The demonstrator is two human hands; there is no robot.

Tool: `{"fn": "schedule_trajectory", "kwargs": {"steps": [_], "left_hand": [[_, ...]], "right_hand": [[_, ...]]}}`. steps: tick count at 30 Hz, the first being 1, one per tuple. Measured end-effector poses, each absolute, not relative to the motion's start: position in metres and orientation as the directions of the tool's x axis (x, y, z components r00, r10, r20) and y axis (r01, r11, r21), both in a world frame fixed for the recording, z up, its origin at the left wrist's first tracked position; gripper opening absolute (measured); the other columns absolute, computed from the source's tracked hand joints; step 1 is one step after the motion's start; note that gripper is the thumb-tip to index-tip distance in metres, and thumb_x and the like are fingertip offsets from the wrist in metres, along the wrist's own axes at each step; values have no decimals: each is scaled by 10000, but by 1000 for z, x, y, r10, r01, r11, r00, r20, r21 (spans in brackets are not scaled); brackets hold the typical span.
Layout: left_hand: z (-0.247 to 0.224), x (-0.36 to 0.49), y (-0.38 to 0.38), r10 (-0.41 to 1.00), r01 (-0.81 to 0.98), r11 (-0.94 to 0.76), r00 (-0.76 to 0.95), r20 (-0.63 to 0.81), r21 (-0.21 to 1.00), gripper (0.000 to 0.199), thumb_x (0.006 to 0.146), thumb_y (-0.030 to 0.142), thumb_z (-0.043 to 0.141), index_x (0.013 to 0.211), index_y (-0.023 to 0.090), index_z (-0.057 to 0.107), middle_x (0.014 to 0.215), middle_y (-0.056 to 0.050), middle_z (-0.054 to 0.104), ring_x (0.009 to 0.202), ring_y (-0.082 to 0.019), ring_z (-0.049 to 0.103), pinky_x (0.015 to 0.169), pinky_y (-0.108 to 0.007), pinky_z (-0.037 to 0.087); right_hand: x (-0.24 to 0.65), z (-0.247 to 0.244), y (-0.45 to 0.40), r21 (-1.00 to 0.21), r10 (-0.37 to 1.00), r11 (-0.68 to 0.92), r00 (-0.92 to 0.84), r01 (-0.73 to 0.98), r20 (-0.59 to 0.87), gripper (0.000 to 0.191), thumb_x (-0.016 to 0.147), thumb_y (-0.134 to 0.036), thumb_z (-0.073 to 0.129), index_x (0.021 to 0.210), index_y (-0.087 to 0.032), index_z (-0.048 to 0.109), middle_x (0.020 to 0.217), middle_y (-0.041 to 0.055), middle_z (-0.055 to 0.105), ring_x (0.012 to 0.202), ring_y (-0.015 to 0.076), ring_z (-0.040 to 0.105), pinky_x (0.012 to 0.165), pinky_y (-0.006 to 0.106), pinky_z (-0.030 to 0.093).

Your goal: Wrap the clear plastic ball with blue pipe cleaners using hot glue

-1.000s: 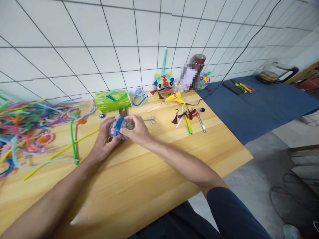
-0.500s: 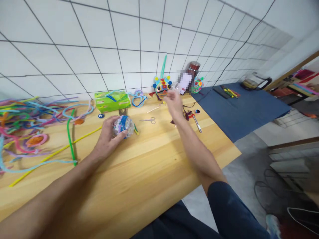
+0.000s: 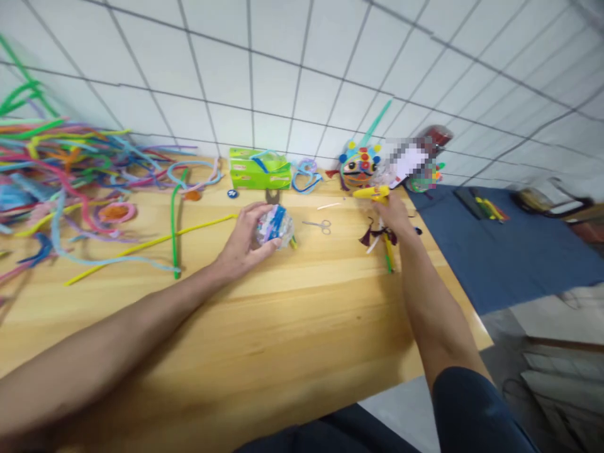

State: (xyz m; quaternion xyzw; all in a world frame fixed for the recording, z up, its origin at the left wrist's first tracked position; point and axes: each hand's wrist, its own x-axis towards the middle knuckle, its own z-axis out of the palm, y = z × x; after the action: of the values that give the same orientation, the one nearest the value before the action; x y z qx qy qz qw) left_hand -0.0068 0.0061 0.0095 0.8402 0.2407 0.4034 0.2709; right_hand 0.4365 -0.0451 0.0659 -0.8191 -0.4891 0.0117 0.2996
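Observation:
My left hand [image 3: 250,242] is closed round a clear, roundish craft piece [image 3: 282,228] with blue and purple bands, held at the tabletop. My right hand [image 3: 394,211] grips a yellow hot glue gun [image 3: 370,192], its nozzle pointing left. Just behind the glue gun sits a colourful lion-head craft [image 3: 361,167] with button-like discs and a green strip standing up. Under my right hand lie a dark tassel [image 3: 365,238] and a yellow-green stick-like thing [image 3: 389,251]. Small scissors [image 3: 318,225] lie between my hands.
Many pipe cleaners [image 3: 61,170] are heaped at the left. A green tissue pack [image 3: 260,171] stands by the tiled wall, with a dark plier-like tool [image 3: 272,196] before it. A blue cloth [image 3: 519,251] lies right, with a glass pot [image 3: 547,195] on it.
My right hand, earlier raised by the lion head with no tool discernible, now grips the glue gun. My left hand keeps its hold on the clear piece. The view has swung left.

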Motion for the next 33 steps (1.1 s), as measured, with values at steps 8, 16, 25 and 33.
{"fn": "schedule_trajectory", "kwargs": {"steps": [8,16,25,33], "left_hand": [[8,-6,8,591,131,-752,568,573,647,671,1047,505,675,1616,260,416,1615,-187,495,1572,-352,463,1320,-608,420],[7,-5,10,571,80,-765,543,615,639,700,1017,478,730,1622,268,447,1598,-175,525,1545,-365,495,1309,-604,436],[7,-6,11,566,85,-772,544,619,630,712,1024,521,729,1626,267,446,1603,-178,526,1546,-363,497,1304,-600,447],[10,-8,11,573,110,-761,576,583,639,733,1028,551,712,1638,265,424,1621,-187,520,1549,-373,490,1304,-626,440]], "right_hand": [[339,124,-100,-871,927,-90,360,483,103,308,869,-475,870,1075,-252,815,1052,85,820,775,197,677,666,331,560],[276,104,-107,-894,998,-45,53,445,-24,434,784,-628,930,996,-253,877,1024,66,855,922,258,761,799,381,623],[291,92,-102,-885,995,-89,12,457,-94,526,802,-717,889,1031,-244,880,1011,69,858,885,256,767,772,379,622],[276,97,-103,-913,987,-116,-54,392,-148,442,809,-603,923,1049,-236,868,1019,79,867,991,284,798,860,398,645]]}}
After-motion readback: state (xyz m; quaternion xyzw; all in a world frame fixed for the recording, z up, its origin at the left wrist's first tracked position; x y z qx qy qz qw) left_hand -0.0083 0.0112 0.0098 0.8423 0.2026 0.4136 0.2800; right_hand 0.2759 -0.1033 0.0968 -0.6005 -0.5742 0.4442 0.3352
